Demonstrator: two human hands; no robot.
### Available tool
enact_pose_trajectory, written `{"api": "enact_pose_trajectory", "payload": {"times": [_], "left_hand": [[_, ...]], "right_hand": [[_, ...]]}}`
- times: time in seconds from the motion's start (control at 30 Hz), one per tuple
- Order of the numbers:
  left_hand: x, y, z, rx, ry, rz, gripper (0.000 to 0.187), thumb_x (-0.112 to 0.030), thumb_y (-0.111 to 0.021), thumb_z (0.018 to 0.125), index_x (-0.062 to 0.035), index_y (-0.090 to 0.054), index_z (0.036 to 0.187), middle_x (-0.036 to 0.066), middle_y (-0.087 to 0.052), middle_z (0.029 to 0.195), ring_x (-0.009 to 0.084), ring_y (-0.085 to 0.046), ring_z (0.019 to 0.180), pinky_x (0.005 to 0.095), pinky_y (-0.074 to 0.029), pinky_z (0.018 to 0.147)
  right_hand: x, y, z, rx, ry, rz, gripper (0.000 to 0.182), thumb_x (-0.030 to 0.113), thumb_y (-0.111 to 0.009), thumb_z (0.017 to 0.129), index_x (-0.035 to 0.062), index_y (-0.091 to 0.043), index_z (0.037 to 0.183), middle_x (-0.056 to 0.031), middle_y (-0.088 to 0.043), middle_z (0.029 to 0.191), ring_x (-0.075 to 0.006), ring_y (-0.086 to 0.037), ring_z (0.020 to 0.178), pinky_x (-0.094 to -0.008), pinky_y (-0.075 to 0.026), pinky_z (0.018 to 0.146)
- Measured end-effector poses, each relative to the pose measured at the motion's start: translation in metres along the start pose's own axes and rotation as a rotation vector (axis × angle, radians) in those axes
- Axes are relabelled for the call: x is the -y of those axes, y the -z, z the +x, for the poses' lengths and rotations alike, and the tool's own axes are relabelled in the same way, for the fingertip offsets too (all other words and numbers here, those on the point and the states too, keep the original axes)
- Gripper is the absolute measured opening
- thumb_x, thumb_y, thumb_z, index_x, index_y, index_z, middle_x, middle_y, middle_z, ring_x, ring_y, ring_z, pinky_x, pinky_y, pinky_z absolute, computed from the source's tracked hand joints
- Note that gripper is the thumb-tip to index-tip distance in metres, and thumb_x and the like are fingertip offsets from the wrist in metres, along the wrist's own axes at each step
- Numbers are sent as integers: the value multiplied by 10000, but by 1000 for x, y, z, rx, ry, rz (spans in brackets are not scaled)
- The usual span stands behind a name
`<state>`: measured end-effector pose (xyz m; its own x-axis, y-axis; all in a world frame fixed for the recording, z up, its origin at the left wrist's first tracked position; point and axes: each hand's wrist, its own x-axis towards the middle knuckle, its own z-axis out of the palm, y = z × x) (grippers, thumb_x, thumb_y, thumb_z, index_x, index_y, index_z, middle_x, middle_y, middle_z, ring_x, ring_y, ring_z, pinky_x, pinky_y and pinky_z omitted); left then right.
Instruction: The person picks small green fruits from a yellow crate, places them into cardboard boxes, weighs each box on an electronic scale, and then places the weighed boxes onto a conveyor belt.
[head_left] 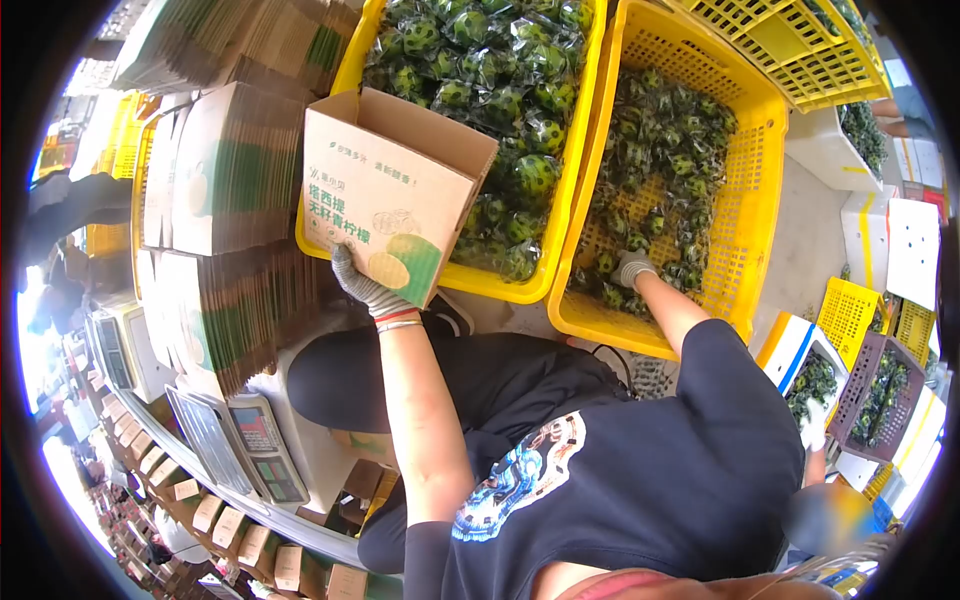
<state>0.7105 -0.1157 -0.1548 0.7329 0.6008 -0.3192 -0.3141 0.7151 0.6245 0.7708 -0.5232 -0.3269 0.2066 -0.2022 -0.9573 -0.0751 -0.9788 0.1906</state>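
Observation:
In a striped grey glove, my left hand grips the lower edge of an open cardboard box printed with a green lime picture. The box is tilted above the left yellow crate, which is full of limes in clear plastic wrap. My right hand, also gloved, reaches down into the right yellow crate. It touches the wrapped limes scattered over that crate's bottom; its fingertips are hidden among them. I cannot see inside the box fully.
Stacks of folded cardboard boxes stand at the left, near a scale. A line of small boxes runs along the lower left. Another yellow crate sits at upper right. A co-worker's gloved hand is at right beside more crates.

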Motion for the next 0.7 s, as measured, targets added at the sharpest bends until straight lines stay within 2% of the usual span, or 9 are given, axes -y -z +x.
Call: {"api": "enact_pose_trajectory", "payload": {"times": [0.07, 0.17, 0.27, 0.37, 0.5, 0.53, 0.6, 0.63, 0.7], "left_hand": [[-1, 3, -2, 15, 24, 32, 757, -384, -643, 709, 3, -380, 1304, 184, -495, 1234, 339, -496, 1114, 473, -412, 958], [-5, -10, -13, 123, 126, -27, 755, -379, -643, 706, 3, -380, 1302, 186, -492, 1240, 338, -495, 1119, 465, -417, 952], [1, -3, -12, 155, 165, 18, 752, -372, -653, 700, 7, -390, 1293, 192, -506, 1220, 335, -507, 1106, 452, -422, 946], [8, 0, -8, 190, 213, 17, 733, -343, -664, 699, 11, -400, 1284, 192, -521, 1196, 331, -517, 1094, 451, -423, 948], [17, 5, -3, 215, 243, -2, 715, -304, -671, 703, 19, -401, 1281, 184, -525, 1192, 324, -519, 1096, 445, -430, 947], [17, 5, -3, 220, 237, 10, 713, -294, -674, 703, 22, -401, 1281, 182, -526, 1191, 323, -520, 1097, 443, -433, 946], [16, 0, -5, 229, 244, 65, 698, -277, -673, 708, 30, -407, 1276, 184, -532, 1183, 324, -528, 1087, 442, -436, 945], [16, -2, -6, 233, 243, 87, 691, -268, -672, 710, 34, -411, 1274, 185, -535, 1179, 324, -532, 1082, 441, -438, 944], [19, -1, -6, 240, 288, 96, 661, -244, -675, 708, 48, -435, 1251, 193, -552, 1155, 328, -552, 1051, 446, -447, 934]], "right_hand": [[1, 1, -22, -22, -1, 81, 890, 541, -581, 799, 146, -147, 1468, -205, 12, 1514, -383, -228, 1351, -462, -390, 1003], [-5, -26, 67, -110, -38, 172, 862, 504, -587, 802, 141, -173, 1465, -211, -43, 1507, -389, -244, 1340, -475, -385, 1003], [4, -9, 29, -56, -4, 174, 832, 471, -599, 808, 127, -210, 1459, -226, -162, 1477, -377, -287, 1320, -482, -394, 987], [-13, -8, 55, 13, 113, 275, 778, 404, -624, 808, 99, -282, 1436, -239, -330, 1402, -365, -398, 1247, -461, -420, 962], [-34, -3, 37, 4, 262, 837, 758, 168, -698, 793, 38, -294, 1421, -196, -438, 1359, -270, -556, 1087, -343, -490, 858], [-36, 6, 12, -111, 301, 783, 721, 139, -713, 755, -4, -369, 1372, -213, -559, 1209, -248, -583, 1003, -357, -489, 849], [-41, 24, -12, -196, 467, 1034, 452, 72, -729, 685, -12, -581, 1104, -122, -658, 934, -238, -617, 864, -348, -506, 806], [-42, 37, -44, -253, 657, 1217, 440, 42, -718, 687, 26, -587, 1107, -111, -652, 956, -231, -621, 889, -361, -506, 835], [-40, 66, -113, -314, 998, 1518, 602, 13, -720, 673, 88, -519, 1235, -112, -629, 1062, -223, -626, 912, -367, -515, 849]]}}
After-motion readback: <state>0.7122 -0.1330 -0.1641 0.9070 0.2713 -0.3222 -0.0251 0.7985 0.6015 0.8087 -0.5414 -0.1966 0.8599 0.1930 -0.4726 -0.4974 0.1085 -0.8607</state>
